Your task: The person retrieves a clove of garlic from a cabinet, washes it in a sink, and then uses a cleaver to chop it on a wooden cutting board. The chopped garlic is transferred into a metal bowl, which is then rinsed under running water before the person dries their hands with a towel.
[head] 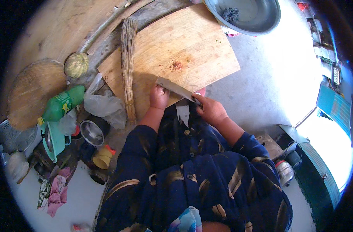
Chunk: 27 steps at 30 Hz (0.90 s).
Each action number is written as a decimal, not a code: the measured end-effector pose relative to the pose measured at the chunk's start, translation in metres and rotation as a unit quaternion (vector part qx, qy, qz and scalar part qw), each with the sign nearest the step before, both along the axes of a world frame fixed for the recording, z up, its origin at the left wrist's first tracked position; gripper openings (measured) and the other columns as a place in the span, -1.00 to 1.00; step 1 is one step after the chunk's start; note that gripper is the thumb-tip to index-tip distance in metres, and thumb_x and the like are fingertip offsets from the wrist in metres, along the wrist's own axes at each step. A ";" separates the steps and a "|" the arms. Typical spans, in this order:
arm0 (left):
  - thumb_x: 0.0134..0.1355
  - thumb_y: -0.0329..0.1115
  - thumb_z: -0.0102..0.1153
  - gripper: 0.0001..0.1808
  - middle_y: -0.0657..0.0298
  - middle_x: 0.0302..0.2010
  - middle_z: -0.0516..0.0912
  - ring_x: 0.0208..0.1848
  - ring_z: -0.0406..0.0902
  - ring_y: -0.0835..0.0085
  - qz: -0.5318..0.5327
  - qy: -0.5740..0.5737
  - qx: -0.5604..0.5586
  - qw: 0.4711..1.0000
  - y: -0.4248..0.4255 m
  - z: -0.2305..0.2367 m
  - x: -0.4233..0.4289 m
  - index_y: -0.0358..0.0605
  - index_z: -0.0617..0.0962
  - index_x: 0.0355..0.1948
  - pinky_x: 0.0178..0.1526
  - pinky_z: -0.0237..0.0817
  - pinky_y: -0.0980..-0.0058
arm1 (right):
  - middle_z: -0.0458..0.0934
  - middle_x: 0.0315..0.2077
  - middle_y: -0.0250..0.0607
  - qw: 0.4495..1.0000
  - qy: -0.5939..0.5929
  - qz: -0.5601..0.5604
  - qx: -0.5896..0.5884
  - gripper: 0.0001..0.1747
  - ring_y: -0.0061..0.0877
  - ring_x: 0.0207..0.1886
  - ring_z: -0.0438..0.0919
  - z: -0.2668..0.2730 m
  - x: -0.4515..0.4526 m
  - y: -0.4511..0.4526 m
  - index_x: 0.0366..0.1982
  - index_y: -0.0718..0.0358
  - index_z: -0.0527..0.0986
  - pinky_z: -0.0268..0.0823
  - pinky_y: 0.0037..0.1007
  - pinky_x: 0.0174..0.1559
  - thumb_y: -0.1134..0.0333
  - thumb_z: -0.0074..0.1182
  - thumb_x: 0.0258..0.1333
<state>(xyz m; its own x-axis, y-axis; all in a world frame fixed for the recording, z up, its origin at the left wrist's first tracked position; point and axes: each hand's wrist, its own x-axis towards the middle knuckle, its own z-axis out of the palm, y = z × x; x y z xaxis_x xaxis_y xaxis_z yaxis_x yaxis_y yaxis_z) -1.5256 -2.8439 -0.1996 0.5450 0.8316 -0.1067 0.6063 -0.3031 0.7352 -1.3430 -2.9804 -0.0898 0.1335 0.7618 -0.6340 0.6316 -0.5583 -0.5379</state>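
My right hand (212, 109) grips the handle of a cleaver (176, 88). Its broad metal blade slants up to the left across the near edge of a wooden board (188, 34). At the far end of the blade is my left hand (159, 97), fingers curled and partly hidden behind the metal; whether they hold the blade is unclear. Beyond the blade, a small heap of chopped reddish bits (176, 65) lies on the board. A bundled straw brush (129, 69) rests along the board's left side.
A grey metal basin (260, 17) with a dark scrubber (231, 14) stands at the board's far right corner. To the left are a green squash (76, 65), a green plastic bottle (62, 103), a clear plastic bag (105, 108) and a metal pot (91, 132).
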 end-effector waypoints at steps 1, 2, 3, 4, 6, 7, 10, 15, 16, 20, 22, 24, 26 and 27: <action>-0.07 -0.42 0.22 -0.76 0.05 -0.24 0.60 -0.19 0.54 0.08 -0.002 -0.002 0.014 1.000 0.000 0.000 0.000 -0.15 0.59 -0.29 -0.13 0.41 0.29 | 0.53 -0.18 0.00 1.000 -0.004 0.003 0.001 -0.43 -0.09 -0.22 0.56 0.001 0.000 0.000 0.14 -0.04 0.29 0.43 -0.13 -0.18 0.27 -0.01 0.01; -0.06 -0.42 0.22 -0.76 0.06 -0.23 0.60 -0.19 0.54 0.08 -0.004 -0.004 0.026 1.000 -0.001 0.000 0.000 -0.16 0.59 -0.30 -0.13 0.41 0.29 | 0.53 -0.17 -0.01 1.000 -0.007 0.006 0.002 -0.43 -0.09 -0.21 0.56 0.001 0.001 0.000 0.14 -0.04 0.29 0.43 -0.13 -0.18 0.27 -0.01 0.01; -0.06 -0.42 0.22 -0.77 0.06 -0.23 0.60 -0.19 0.54 0.08 -0.007 0.001 0.033 0.999 -0.001 0.000 0.000 -0.16 0.59 -0.30 -0.13 0.41 0.29 | 0.53 -0.17 -0.02 1.000 -0.015 0.010 -0.004 -0.43 -0.09 -0.21 0.56 0.002 0.001 0.001 0.14 -0.03 0.29 0.43 -0.13 -0.18 0.27 -0.01 0.01; -0.06 -0.42 0.21 -0.77 0.06 -0.23 0.59 -0.19 0.54 0.09 -0.010 -0.007 0.043 0.999 -0.001 0.000 0.000 -0.16 0.59 -0.30 -0.13 0.41 0.29 | 0.53 -0.17 -0.02 1.000 -0.012 0.013 -0.003 -0.43 -0.09 -0.21 0.56 0.003 0.002 0.001 0.14 -0.03 0.29 0.43 -0.14 -0.18 0.27 -0.01 0.01; -0.05 -0.42 0.21 -0.78 0.06 -0.22 0.59 -0.20 0.54 0.09 -0.020 -0.008 0.057 0.998 0.000 0.000 -0.001 -0.17 0.59 -0.31 -0.14 0.41 0.29 | 0.53 -0.16 -0.03 1.000 -0.013 0.018 -0.005 -0.43 -0.09 -0.21 0.56 0.006 0.003 0.002 0.14 -0.02 0.29 0.43 -0.14 -0.18 0.27 -0.01 0.01; -0.05 -0.42 0.21 -0.78 0.06 -0.22 0.59 -0.20 0.54 0.09 -0.020 -0.010 0.059 0.998 0.000 0.000 -0.001 -0.17 0.59 -0.30 -0.13 0.41 0.29 | 0.53 -0.16 -0.03 1.000 -0.010 0.018 -0.004 -0.43 -0.09 -0.21 0.56 0.007 0.004 0.003 0.14 -0.02 0.29 0.43 -0.14 -0.18 0.28 0.00 0.01; -0.05 -0.41 0.21 -0.76 0.06 -0.23 0.59 -0.19 0.54 0.08 -0.024 -0.012 0.059 0.998 0.001 -0.003 -0.002 -0.17 0.58 -0.28 -0.12 0.40 0.28 | 0.54 -0.19 -0.01 1.000 0.001 0.014 -0.001 -0.42 -0.09 -0.21 0.56 0.008 0.004 0.008 0.15 0.00 0.28 0.43 -0.14 -0.18 0.29 0.01 0.00; -0.04 -0.38 0.22 -0.75 0.05 -0.24 0.60 -0.19 0.54 0.07 0.016 -0.014 -0.028 0.999 -0.002 -0.004 0.000 -0.16 0.59 -0.27 -0.11 0.40 0.26 | 0.55 -0.23 0.01 0.999 -0.014 0.022 -0.042 -0.41 -0.10 -0.22 0.57 -0.001 -0.005 0.023 0.16 0.01 0.27 0.45 -0.16 -0.21 0.29 0.02 0.00; -0.04 -0.37 0.22 -0.74 0.05 -0.24 0.60 -0.19 0.54 0.07 0.015 -0.020 0.013 1.000 -0.003 -0.004 0.000 -0.16 0.60 -0.27 -0.12 0.40 0.26 | 0.55 -0.24 0.03 0.999 -0.014 0.017 -0.042 -0.43 -0.09 -0.22 0.56 -0.002 -0.006 0.025 0.14 0.01 0.29 0.43 -0.14 -0.19 0.28 0.00 0.01; -0.04 -0.36 0.22 -0.74 0.05 -0.24 0.60 -0.19 0.54 0.07 0.004 -0.009 0.078 0.997 -0.002 -0.003 0.000 -0.16 0.59 -0.26 -0.13 0.40 0.25 | 0.55 -0.26 0.07 1.000 -0.015 0.000 -0.013 -0.47 -0.08 -0.20 0.55 0.002 -0.008 0.021 0.12 0.00 0.32 0.39 -0.12 -0.15 0.27 -0.04 0.03; -0.03 -0.37 0.21 -0.74 0.04 -0.24 0.59 -0.19 0.54 0.06 0.000 -0.018 0.064 0.998 -0.001 -0.005 -0.001 -0.16 0.59 -0.26 -0.13 0.39 0.25 | 0.55 -0.22 0.04 1.000 -0.011 0.004 -0.014 -0.47 -0.08 -0.21 0.55 0.008 -0.005 0.015 0.13 -0.02 0.31 0.41 -0.13 -0.17 0.28 -0.04 0.04; -0.03 -0.39 0.20 -0.75 0.03 -0.24 0.59 -0.19 0.54 0.05 -0.006 -0.035 0.037 0.999 0.000 -0.008 -0.001 -0.16 0.58 -0.26 -0.12 0.39 0.25 | 0.53 -0.16 -0.01 1.000 -0.008 0.017 -0.023 -0.46 -0.10 -0.23 0.57 0.012 -0.002 0.010 0.13 -0.05 0.28 0.45 -0.14 -0.23 0.30 -0.05 0.04; -0.03 -0.41 0.19 -0.76 0.02 -0.23 0.59 -0.18 0.53 0.05 0.002 -0.036 0.000 0.999 0.000 -0.010 -0.002 -0.17 0.58 -0.27 -0.12 0.39 0.26 | 0.53 -0.16 -0.02 1.000 -0.010 0.011 -0.022 -0.46 -0.10 -0.23 0.57 0.013 0.000 0.007 0.13 -0.07 0.28 0.44 -0.13 -0.22 0.30 -0.07 0.04; -0.03 -0.42 0.18 -0.76 0.02 -0.23 0.59 -0.18 0.53 0.05 0.006 -0.025 -0.029 0.999 0.000 -0.011 -0.002 -0.17 0.58 -0.27 -0.12 0.39 0.26 | 0.53 -0.15 -0.03 1.000 -0.010 0.012 -0.003 -0.46 -0.10 -0.23 0.57 0.013 0.000 0.008 0.13 -0.08 0.28 0.44 -0.13 -0.22 0.31 -0.07 0.04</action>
<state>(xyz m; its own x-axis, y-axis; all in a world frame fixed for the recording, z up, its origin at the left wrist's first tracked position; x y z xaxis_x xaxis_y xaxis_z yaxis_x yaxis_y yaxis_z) -1.5273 -2.8439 -0.2101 0.5409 0.8314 -0.1272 0.5711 -0.2520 0.7812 -1.3429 -2.9728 -0.0770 0.1281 0.7615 -0.6354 0.6555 -0.5458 -0.5219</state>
